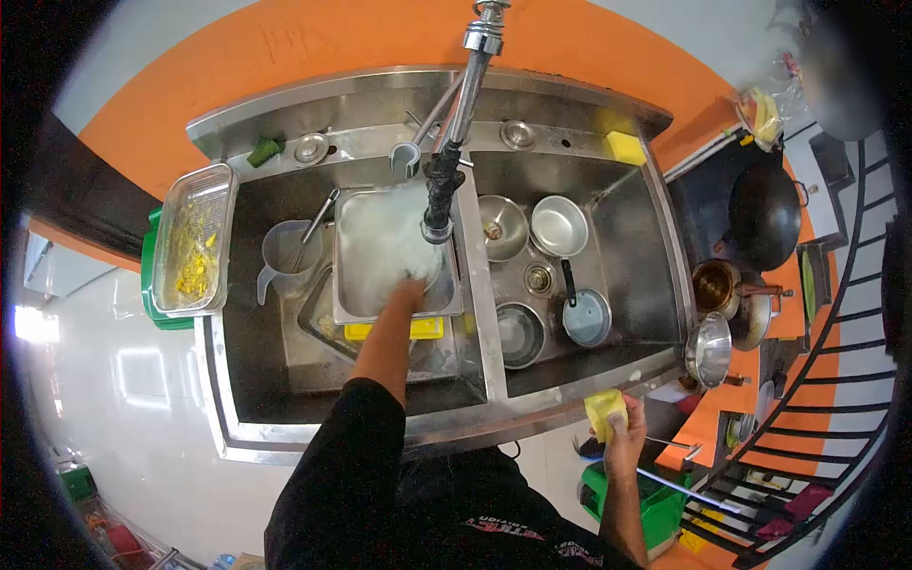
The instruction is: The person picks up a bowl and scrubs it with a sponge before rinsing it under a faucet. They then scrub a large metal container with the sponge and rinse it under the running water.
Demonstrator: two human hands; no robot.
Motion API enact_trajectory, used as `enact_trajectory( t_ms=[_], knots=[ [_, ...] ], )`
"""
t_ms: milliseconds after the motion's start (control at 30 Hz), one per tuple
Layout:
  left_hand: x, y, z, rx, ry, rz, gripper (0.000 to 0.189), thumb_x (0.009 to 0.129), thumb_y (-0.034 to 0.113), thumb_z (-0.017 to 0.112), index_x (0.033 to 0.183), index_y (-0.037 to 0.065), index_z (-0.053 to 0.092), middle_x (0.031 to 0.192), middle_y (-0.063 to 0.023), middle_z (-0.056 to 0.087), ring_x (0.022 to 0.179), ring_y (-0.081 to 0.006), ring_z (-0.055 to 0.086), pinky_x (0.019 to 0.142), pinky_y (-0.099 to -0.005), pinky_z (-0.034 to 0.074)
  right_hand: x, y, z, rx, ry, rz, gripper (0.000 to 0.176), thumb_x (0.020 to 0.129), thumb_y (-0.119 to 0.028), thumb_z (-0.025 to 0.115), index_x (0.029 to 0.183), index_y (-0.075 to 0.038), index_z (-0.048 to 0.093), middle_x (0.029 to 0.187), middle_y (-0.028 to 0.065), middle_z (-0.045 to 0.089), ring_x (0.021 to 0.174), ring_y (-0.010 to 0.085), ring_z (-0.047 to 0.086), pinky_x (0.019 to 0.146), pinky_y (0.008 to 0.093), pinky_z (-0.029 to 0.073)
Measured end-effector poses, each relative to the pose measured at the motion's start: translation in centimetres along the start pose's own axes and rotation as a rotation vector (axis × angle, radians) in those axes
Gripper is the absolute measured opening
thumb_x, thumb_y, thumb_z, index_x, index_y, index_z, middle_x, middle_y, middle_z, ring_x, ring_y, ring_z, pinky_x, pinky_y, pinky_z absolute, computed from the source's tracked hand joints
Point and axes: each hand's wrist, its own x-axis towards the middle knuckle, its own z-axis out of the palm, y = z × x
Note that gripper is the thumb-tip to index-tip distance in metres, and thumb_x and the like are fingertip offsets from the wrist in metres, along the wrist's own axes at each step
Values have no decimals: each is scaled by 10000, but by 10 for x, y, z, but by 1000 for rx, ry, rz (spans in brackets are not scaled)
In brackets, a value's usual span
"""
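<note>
My left hand (412, 288) reaches into a rectangular steel pan (351, 306) of cloudy, foamy water in the left sink. Its fingers are under the foam, so what they touch is hidden. A curved rim shows faintly beside them. Over the pan hangs the black spray head (437, 223) of the faucet. My right hand (622, 429) is closed round a yellow sponge (603, 410) beyond the sink's front edge. Left of the pan stands a clear measuring jug (277, 249) with a whisk (313, 228) in it. Beneath the pan lies a yellow object (427, 328).
Pots and bowls sit in the right sink, among them a steel pot (559, 226) and a black-handled saucepan (587, 318). A clear tray (195, 242) with yellow scraps rests at left. Another sponge (625, 147) lies on the back ledge. A wok (765, 218) is at right.
</note>
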Motion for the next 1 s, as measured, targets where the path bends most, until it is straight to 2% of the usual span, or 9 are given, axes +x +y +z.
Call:
enact_trajectory(
  t_ms=[167, 233, 300, 367, 500, 600, 700, 900, 1000],
  knots=[
    [-28, -11, -13, -60, 39, 87, 325, 837, 271, 627, 1071, 47, 650, 1033, -229, 660, 960, -411, 624, 843, -473, 497, -6, 8, -16, 14, 46, 31, 263, 875, -64, 518, 1135, -28, 514, 977, 89, 596, 726, 165, 620, 558, 292, 553],
    [-49, 11, -39, -479, 331, -251, 330, 848, 282, 634, 1087, 55, 649, 1013, -222, 663, 945, -414, 623, 803, -479, 498, -8, 13, -18, 47, 72, 52, 260, 880, -71, 514, 1137, -33, 515, 978, 84, 596, 735, 167, 621, 558, 293, 553],
    [-51, 16, -38, -748, 427, -239, 327, 849, 295, 628, 1094, 79, 646, 933, -224, 668, 892, -405, 633, 760, -498, 496, -6, 13, -19, 43, 35, 30, 261, 884, -70, 506, 1143, -39, 514, 986, 81, 597, 762, 170, 623, 560, 296, 554],
    [-62, 16, -27, -220, 408, -110, 303, 846, 311, 632, 1084, 125, 661, 896, -204, 673, 874, -357, 652, 743, -498, 500, -6, 16, -20, 30, 12, 13, 267, 886, -74, 508, 1150, -39, 510, 1008, 86, 596, 793, 174, 625, 565, 301, 557],
    [-91, 32, -63, -42, 176, -154, 202, 866, 238, 593, 1039, 168, 670, 959, -91, 694, 913, -319, 650, 786, -471, 488, -8, 9, -20, 27, 12, 8, 278, 881, -70, 504, 1157, -37, 508, 1030, 94, 590, 800, 180, 626, 573, 310, 565],
    [-97, 21, -61, 75, 342, 27, 216, 835, 181, 589, 1033, 195, 674, 963, -46, 701, 955, -276, 640, 881, -437, 449, -8, 8, -22, 18, 0, 12, 286, 875, -53, 493, 1161, -34, 506, 1035, 99, 585, 803, 187, 626, 582, 317, 571],
    [-106, 15, -69, 240, 298, 72, 224, 807, 159, 584, 1007, 207, 672, 955, -19, 705, 1004, -227, 622, 948, -407, 403, -9, 4, -21, -3, 2, 6, 293, 871, -41, 487, 1163, -31, 506, 1037, 104, 582, 804, 191, 626, 586, 318, 574],
    [-117, -8, -77, 443, 392, 205, 174, 824, 164, 548, 943, 219, 663, 981, 17, 682, 1019, -215, 600, 945, -403, 406, -6, 6, -23, 24, 32, -12, 293, 867, -43, 491, 1159, -27, 509, 1035, 106, 578, 802, 192, 623, 574, 313, 572],
    [-126, -7, -103, 604, 229, 222, 190, 842, 189, 541, 963, 253, 673, 981, 28, 665, 1031, -204, 591, 956, -407, 391, -6, 4, -25, 54, 26, -4, 286, 866, -23, 508, 1151, -22, 515, 1035, 103, 582, 816, 190, 626, 576, 316, 579]
  ],
)
